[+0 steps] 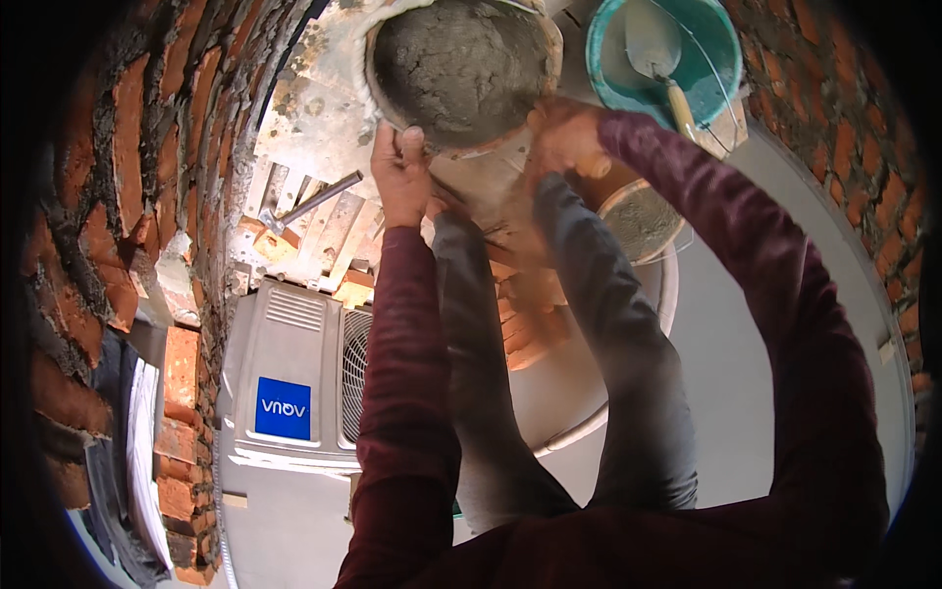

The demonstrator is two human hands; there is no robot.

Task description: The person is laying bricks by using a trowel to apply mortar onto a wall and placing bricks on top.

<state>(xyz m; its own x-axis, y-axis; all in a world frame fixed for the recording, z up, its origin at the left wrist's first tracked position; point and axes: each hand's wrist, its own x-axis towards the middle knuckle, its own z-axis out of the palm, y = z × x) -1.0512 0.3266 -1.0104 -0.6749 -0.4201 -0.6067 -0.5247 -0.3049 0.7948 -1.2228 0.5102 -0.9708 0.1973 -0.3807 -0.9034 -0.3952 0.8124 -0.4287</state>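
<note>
A round tub of wet grey mortar (pixel 461 69) stands at the top of the view, its pale rim smeared with mortar. My left hand (pixel 400 175) grips the near left of that rim, thumb and fingers closed on it. At the near right of the rim is my right hand (pixel 569 139), blurred by motion, its fingers curled at the edge. To the right, a teal bucket (pixel 601 59) holds some water and a trowel (pixel 677 103), whose pale handle leans over the near rim.
A smaller bucket of mortar (pixel 638 221) stands beside my right leg. A hammer (pixel 314 201) lies on wooden slats at the left. Nearer stands an air-conditioner outdoor unit (pixel 270 348). Brick walls rise on the left (pixel 128 147) and right (pixel 844 137). Several bricks (pixel 530 329) lie between my legs.
</note>
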